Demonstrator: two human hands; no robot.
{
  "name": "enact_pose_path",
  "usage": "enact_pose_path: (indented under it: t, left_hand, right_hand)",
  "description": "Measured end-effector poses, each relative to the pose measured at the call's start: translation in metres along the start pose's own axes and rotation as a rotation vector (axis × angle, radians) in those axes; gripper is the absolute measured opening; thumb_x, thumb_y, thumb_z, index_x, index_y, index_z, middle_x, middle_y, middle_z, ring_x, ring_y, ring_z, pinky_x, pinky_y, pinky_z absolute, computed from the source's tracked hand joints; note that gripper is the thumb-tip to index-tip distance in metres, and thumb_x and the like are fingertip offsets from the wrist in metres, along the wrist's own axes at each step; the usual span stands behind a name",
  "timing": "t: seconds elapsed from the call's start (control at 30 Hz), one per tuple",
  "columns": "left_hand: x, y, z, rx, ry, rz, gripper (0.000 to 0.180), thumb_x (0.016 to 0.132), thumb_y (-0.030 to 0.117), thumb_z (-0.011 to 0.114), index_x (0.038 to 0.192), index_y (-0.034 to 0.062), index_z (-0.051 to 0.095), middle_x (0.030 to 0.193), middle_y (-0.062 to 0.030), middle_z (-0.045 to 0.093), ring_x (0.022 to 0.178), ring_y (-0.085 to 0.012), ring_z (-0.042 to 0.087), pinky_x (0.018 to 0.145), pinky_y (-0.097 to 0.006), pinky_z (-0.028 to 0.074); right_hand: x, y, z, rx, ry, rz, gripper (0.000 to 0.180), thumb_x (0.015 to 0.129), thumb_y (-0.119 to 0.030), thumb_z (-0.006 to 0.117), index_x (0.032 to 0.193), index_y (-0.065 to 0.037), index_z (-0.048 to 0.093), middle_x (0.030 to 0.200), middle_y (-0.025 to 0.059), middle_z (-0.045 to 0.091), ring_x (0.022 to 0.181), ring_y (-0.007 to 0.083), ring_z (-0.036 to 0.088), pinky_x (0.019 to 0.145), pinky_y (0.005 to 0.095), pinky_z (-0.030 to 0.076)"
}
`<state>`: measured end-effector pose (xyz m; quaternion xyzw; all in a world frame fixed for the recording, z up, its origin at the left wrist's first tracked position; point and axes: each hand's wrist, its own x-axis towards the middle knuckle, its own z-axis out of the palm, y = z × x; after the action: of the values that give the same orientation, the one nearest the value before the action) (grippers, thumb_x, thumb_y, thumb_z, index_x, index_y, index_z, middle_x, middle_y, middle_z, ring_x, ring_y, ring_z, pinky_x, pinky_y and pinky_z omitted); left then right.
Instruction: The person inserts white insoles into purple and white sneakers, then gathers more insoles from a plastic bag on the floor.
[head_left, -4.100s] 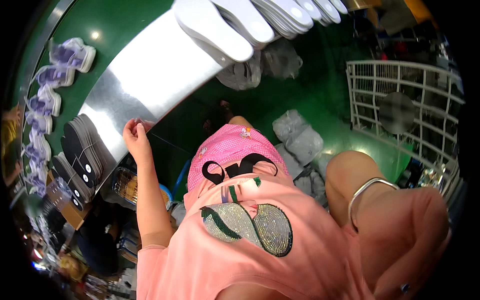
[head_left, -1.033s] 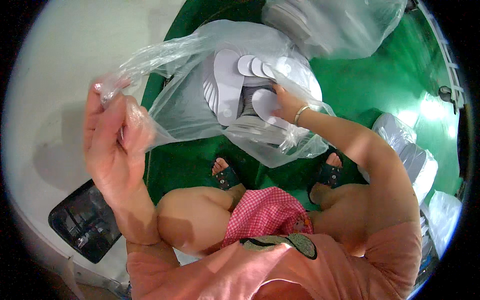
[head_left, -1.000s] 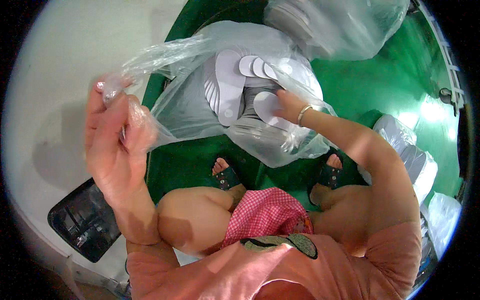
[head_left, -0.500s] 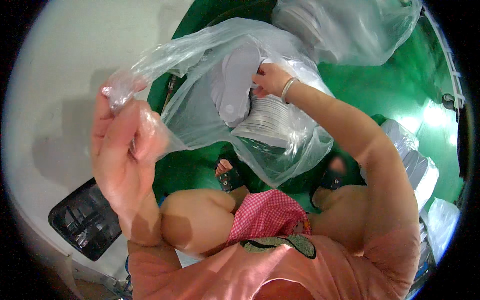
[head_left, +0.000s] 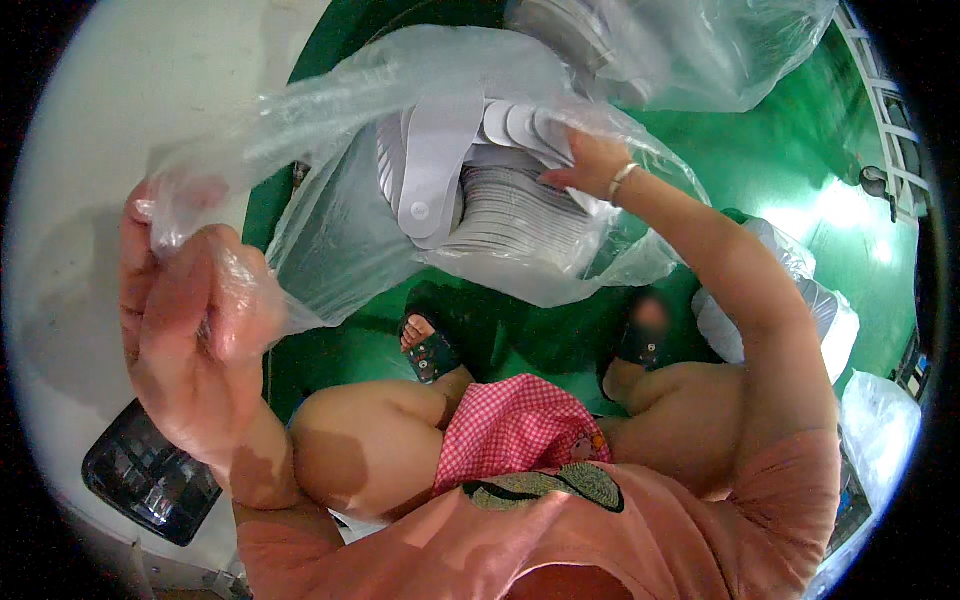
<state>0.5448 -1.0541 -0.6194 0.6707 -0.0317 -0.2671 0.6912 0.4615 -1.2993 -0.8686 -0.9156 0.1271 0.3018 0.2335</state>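
A large clear plastic bag (head_left: 340,215) spreads open in front of me, filled with stacked white insoles (head_left: 530,215). One insole (head_left: 440,165) lies face up across the left part of the stack. My left hand (head_left: 195,300) is closed round the bag's gathered edge and holds it up at the left. Inside the bag mouth, my right hand (head_left: 595,165) is at the right side of the stack. Its thumb lies in front of several fanned insoles, and its other fingers are partly hidden by them and the plastic.
A second clear bag (head_left: 690,50) of white insoles stands beyond on the green floor (head_left: 780,160). White wrapped bundles (head_left: 825,310) lie at the right, with another plastic bag (head_left: 880,430) nearer. A black plastic object (head_left: 150,475) is at the lower left, beside a pale wall (head_left: 110,110).
My right hand has moved right across the stack, and the insoles at the top now fan apart. My left hand has shifted left with the bag edge, widening the bag's mouth.
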Motion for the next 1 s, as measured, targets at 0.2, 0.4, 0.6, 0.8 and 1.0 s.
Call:
enact_pose_path:
  t: [0.2,0.4,0.6,0.8,1.0]
  left_hand:
    - [-0.001,-0.002,0.000,0.048,-0.023,-0.010,0.026,0.080,0.013,0.049,0.105,0.0055,0.045,0.053,0.0041,0.037,0.042,-0.0036,0.029,0.041,-0.019,0.022]
    - [0.001,-0.002,0.002,0.053,0.024,-0.007,0.028,0.081,0.014,0.050,0.107,0.0039,0.044,0.054,0.0041,0.038,0.043,-0.0033,0.030,0.040,-0.019,0.022]
    - [0.006,0.001,0.004,0.101,-0.086,-0.022,0.038,0.083,0.015,0.049,0.116,0.0026,0.036,0.054,0.0025,0.031,0.045,-0.0065,0.029,0.042,-0.021,0.022]
    - [0.005,-0.001,-0.004,0.078,-0.131,-0.018,0.033,0.085,0.017,0.046,0.114,0.0027,0.038,0.051,0.0031,0.031,0.043,-0.0067,0.028,0.040,-0.022,0.021]
    - [0.006,-0.003,-0.007,0.122,-0.059,-0.044,0.031,0.086,0.017,0.045,0.113,0.0028,0.038,0.051,0.0034,0.031,0.042,-0.0068,0.028,0.039,-0.022,0.021]
  right_hand:
    - [0.012,0.003,0.014,-0.142,0.126,-0.073,0.074,0.062,-0.037,0.070,0.120,-0.007,0.035,0.115,0.0174,0.047,0.111,0.0340,0.041,0.088,0.0405,0.037]
    - [-0.003,0.024,0.015,-0.028,0.074,-0.066,0.092,0.056,-0.034,0.075,0.129,-0.012,0.023,0.132,0.0130,0.029,0.120,0.0316,0.033,0.097,0.0460,0.029]
    - [-0.005,0.008,0.003,-0.053,0.121,-0.210,0.110,0.047,-0.040,0.078,0.133,-0.012,0.016,0.132,0.0129,0.028,0.120,0.0323,0.030,0.095,0.0471,0.028]
    - [-0.006,-0.036,0.002,-0.184,0.221,-0.316,0.074,0.065,-0.023,0.069,0.127,-0.018,0.029,0.119,0.0120,0.039,0.108,0.0293,0.041,0.087,0.0388,0.038]
    - [0.010,-0.030,0.009,-0.028,0.387,-0.488,0.023,0.070,-0.015,0.063,0.091,-0.011,0.057,0.104,0.0095,0.049,0.096,0.0298,0.048,0.081,0.0389,0.041]
